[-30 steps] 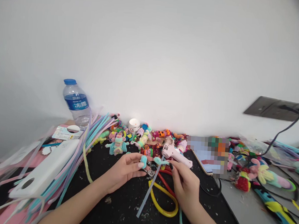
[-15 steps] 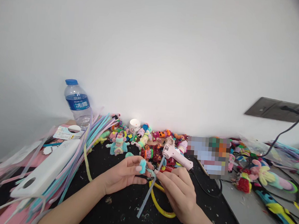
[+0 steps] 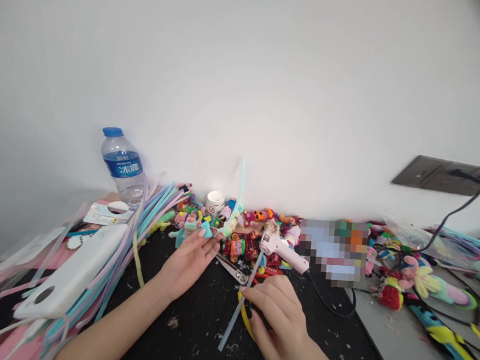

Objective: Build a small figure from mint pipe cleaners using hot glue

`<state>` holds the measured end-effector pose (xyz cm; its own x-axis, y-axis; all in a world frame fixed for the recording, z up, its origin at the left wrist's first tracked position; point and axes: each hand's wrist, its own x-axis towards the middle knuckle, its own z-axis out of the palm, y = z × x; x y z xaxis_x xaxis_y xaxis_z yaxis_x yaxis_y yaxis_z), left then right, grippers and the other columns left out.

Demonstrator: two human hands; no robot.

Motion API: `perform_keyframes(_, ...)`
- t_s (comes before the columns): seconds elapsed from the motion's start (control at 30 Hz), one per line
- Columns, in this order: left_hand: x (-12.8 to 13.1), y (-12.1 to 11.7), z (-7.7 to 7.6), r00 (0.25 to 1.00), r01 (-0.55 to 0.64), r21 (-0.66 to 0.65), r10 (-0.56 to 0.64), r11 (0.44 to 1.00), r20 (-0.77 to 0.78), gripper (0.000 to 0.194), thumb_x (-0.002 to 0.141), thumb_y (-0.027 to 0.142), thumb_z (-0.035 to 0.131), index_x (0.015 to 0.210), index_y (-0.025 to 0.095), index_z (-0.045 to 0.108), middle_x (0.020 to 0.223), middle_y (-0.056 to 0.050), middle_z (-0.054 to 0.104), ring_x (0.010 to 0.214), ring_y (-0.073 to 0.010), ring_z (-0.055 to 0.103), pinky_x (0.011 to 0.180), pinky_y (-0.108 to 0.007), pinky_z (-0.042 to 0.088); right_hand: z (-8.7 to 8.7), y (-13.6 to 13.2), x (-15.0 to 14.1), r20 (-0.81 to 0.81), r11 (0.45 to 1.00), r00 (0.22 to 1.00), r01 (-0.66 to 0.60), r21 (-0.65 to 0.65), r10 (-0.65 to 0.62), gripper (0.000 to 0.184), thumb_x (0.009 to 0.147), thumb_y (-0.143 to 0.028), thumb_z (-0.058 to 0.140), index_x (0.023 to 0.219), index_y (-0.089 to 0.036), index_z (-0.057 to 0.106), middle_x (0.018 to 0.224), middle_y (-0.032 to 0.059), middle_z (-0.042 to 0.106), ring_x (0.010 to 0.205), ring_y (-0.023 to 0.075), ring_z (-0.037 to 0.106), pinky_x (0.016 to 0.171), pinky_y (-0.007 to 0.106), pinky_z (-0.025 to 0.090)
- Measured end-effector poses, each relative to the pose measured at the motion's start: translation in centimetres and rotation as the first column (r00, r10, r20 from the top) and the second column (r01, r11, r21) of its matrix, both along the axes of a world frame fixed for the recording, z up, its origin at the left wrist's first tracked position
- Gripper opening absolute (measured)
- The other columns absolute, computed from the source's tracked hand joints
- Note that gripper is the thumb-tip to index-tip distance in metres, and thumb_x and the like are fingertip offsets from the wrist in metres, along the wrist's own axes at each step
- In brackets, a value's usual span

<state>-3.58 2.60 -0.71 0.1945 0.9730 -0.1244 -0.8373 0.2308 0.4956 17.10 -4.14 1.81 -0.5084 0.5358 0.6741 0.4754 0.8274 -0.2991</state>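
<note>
My left hand point(image 3: 195, 262) pinches a turquoise fuzzy pipe-cleaner piece point(image 3: 207, 230) between thumb and fingers, above the black mat. From beside its fingertips a pale mint strip point(image 3: 240, 188) rises against the wall. My right hand point(image 3: 279, 320) is closed over the yellow handle point(image 3: 245, 318) of a pair of scissors; most of the handle is hidden under it. The metal blades point(image 3: 232, 269) point up and left, toward the left hand. A pink glue gun point(image 3: 284, 251) lies just beyond, its long translucent glue stick point(image 3: 232, 325) passing by the right fingertips.
Pipe-cleaner stems point(image 3: 136, 249) and a white power bank-like slab point(image 3: 75, 270) lie at left, by a water bottle point(image 3: 124, 163). Several fuzzy dolls and a paper cup point(image 3: 215, 202) line the wall. A black cable point(image 3: 334, 304) curves right of the glue gun.
My left hand has moved up and left with the turquoise piece, away from the right hand. My right hand has lowered onto the yellow scissors handle. The scissor blades are now uncovered.
</note>
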Motion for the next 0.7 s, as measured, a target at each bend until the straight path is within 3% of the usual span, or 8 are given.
perform_keyframes(0.1,0.3,-0.8,0.4,0.984,0.159,0.130,-0.145,0.979,-0.108,0.007,0.074,0.017,0.065,0.081,0.018,0.065,0.088,-0.003,0.067,0.092,-0.0164,0.060,0.086,-0.028,0.043,-0.4,0.4,-0.2,-0.070,0.986,0.996,0.043,-0.162,-0.055,0.027,0.078,-0.010,0.048,0.105,-0.015,0.054,0.075,0.0050,0.060,0.067,0.0178,0.052,0.062,0.031,0.041)
perform_keyframes(0.2,0.8,-1.8,1.0,0.890,0.401,0.215,-0.324,0.890,-0.319,0.014,0.071,0.018,0.068,0.084,0.013,0.066,0.087,-0.006,0.066,0.086,-0.0159,0.059,0.083,-0.028,0.042,-0.8,1.0,-0.1,-0.126,0.927,0.969,0.157,-0.340,-0.211,0.012,0.081,-0.021,0.050,0.089,-0.016,0.058,0.066,0.0020,0.057,0.062,0.0165,0.052,0.057,0.027,0.040)
perform_keyframes(0.33,1.1,-2.3,1.2,0.759,0.567,0.207,-0.407,0.797,-0.509,0.020,0.063,0.017,0.074,0.082,0.014,0.067,0.083,-0.005,0.066,0.083,-0.0166,0.058,0.078,-0.028,0.041,-1.0,1.3,0.1,-0.105,0.877,0.948,0.230,-0.422,-0.299,0.020,0.081,-0.030,0.050,0.067,-0.017,0.056,0.063,0.0022,0.057,0.060,0.0161,0.052,0.056,0.026,0.038)
perform_keyframes(0.53,1.2,-2.3,0.9,0.662,0.648,0.188,-0.425,0.738,-0.617,0.022,0.058,0.015,0.076,0.078,0.015,0.067,0.085,-0.004,0.065,0.083,-0.0182,0.058,0.079,-0.031,0.042,-1.2,1.3,-0.3,-0.067,0.851,0.972,0.164,-0.499,-0.227,0.025,0.085,-0.025,0.045,0.065,-0.016,0.057,0.060,0.0015,0.055,0.059,0.0151,0.051,0.058,0.026,0.037)
perform_keyframes(0.6,1.2,-2.2,0.9,0.681,0.602,0.221,-0.349,0.767,-0.644,0.020,0.061,0.016,0.075,0.079,0.015,0.067,0.088,-0.005,0.065,0.087,-0.0194,0.058,0.081,-0.031,0.041,-1.3,1.4,-0.3,-0.114,0.836,0.959,0.165,-0.524,-0.261,0.026,0.085,-0.026,0.045,0.063,-0.016,0.055,0.059,0.0010,0.053,0.057,0.0140,0.049,0.056,0.025,0.036)
perform_keyframes(0.7,1.4,-2.0,0.9,0.698,0.451,0.235,-0.176,0.861,-0.694,0.018,0.065,0.019,0.072,0.082,0.015,0.065,0.087,-0.005,0.065,0.086,-0.0188,0.058,0.081,-0.030,0.041,-1.3,1.5,-0.1,-0.253,0.806,0.905,0.145,-0.573,-0.343,0.031,0.087,-0.030,0.043,0.060,-0.016,0.051,0.057,-0.0003,0.049,0.053,0.0119,0.044,0.051,0.023,0.033)
